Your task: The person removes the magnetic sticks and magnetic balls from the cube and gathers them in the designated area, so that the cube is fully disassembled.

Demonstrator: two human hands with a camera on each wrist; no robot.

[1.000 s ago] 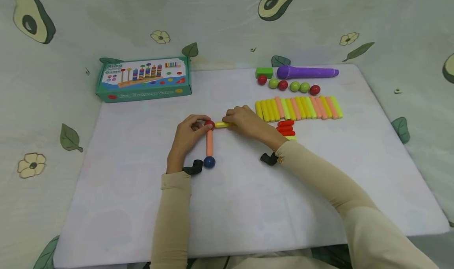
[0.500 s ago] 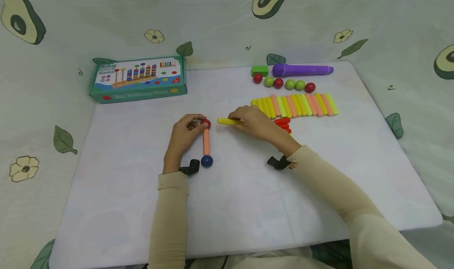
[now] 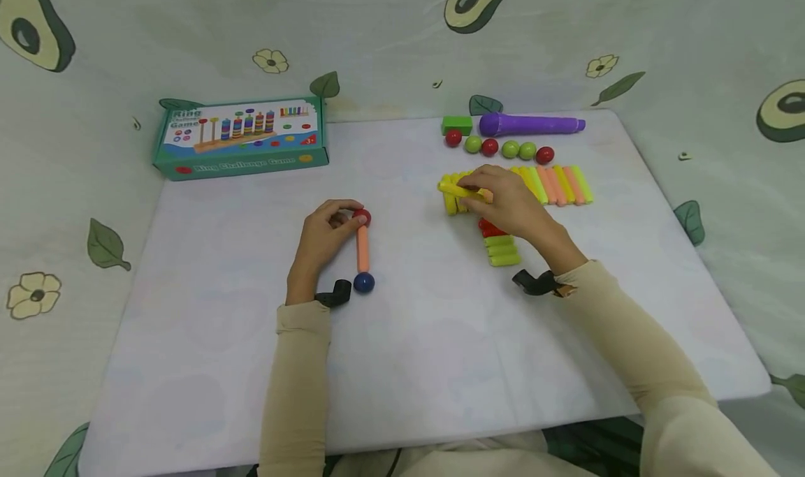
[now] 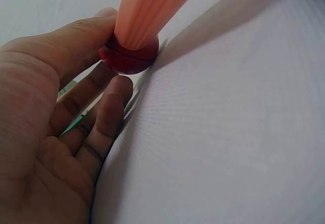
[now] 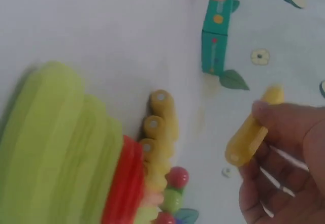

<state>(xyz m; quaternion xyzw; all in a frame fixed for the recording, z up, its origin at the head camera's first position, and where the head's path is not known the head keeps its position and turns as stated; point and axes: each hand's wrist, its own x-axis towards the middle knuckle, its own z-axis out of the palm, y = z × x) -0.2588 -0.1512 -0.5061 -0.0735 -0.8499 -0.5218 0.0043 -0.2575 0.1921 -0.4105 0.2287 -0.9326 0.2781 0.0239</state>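
My left hand (image 3: 322, 236) pinches a red ball (image 3: 363, 217) between thumb and fingers. A salmon stick (image 3: 363, 250) joins that ball to a dark blue ball (image 3: 364, 283) nearer me; the left wrist view shows the fluted salmon stick (image 4: 147, 16) meeting the red ball (image 4: 129, 59). Farther right, my right hand (image 3: 512, 201) pinches a yellow stick (image 3: 458, 189) over the left end of a row of coloured sticks (image 3: 553, 186), covering part of it. In the right wrist view, the held yellow stick (image 5: 248, 140) is raised above the tabletop.
Short red sticks (image 3: 490, 228) and light green sticks (image 3: 503, 251) lie below the row. Behind it are red and green balls (image 3: 490, 147), a green block (image 3: 456, 124) and a purple microphone-shaped thing (image 3: 531, 124). A game box (image 3: 242, 138) stands at the back left.
My right hand has carried the yellow stick from beside the red ball, rightward to above the row. The left hand keeps its hold on the red ball. The head view has shifted slightly.
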